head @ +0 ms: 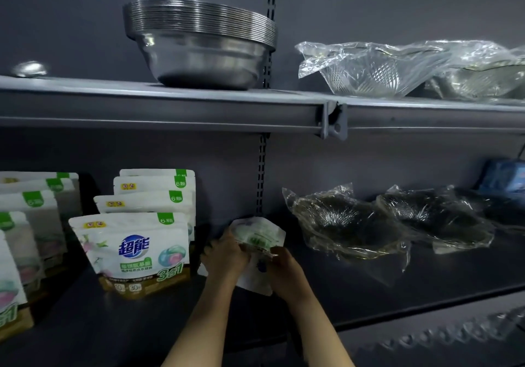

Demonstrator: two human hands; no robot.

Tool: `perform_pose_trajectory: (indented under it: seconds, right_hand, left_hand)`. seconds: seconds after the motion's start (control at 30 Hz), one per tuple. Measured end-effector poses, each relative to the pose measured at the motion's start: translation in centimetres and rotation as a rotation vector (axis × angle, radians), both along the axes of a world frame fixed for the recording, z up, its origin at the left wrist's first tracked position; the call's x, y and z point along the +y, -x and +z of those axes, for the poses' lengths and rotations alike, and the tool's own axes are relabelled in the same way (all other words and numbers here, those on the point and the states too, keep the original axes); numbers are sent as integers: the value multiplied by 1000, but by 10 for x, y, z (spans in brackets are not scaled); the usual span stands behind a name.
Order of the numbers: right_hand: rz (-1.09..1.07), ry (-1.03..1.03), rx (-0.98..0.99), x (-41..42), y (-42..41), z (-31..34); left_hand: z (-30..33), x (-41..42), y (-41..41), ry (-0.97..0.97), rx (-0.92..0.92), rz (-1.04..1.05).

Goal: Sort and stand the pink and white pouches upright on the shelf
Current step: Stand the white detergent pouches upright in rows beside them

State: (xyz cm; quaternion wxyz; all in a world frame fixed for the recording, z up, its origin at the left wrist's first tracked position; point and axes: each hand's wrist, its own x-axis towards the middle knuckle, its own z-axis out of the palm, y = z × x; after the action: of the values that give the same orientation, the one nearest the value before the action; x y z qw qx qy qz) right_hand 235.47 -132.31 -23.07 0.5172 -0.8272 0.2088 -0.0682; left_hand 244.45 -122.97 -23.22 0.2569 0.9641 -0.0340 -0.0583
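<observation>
Lower shelf [113, 318], far left: a row of white pouches [25, 224] with green tabs, standing upright one behind another, front one cut off by the frame edge. Just right of it — a second row of four upright pouches [136, 250], front one showing a blue logo and "3合1" print.

Centre: left hand [224, 256] and right hand [287, 273] both hold one pouch [258, 236] between them, near the shelf's back upright. The pouch is tilted, not standing; its white lower part shows beneath the hands. Left fingers curled round its left edge, right fingers wrapped round its right side — both clamped on the pouch.

Right of the hands: two dark bowls in clear wrap [383, 224], side by side; a blue pack [502, 179] behind them at far right.

Upper shelf [170, 108]: a stack of steel bowls [199, 42], then plastic-wrapped glass bowls [397, 68].
</observation>
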Motion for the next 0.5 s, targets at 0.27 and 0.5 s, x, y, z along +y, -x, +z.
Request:
perform_pose_trajectory:
  seconds: [0.27,0.5]
  right_hand:
    - [-54,28,-83,-17,7,-6]
    - [-208,360,-479,-12,28,11]
  left_hand:
    - [38,9,14,472,12,-69]
    - [57,14,37,994,106,48]
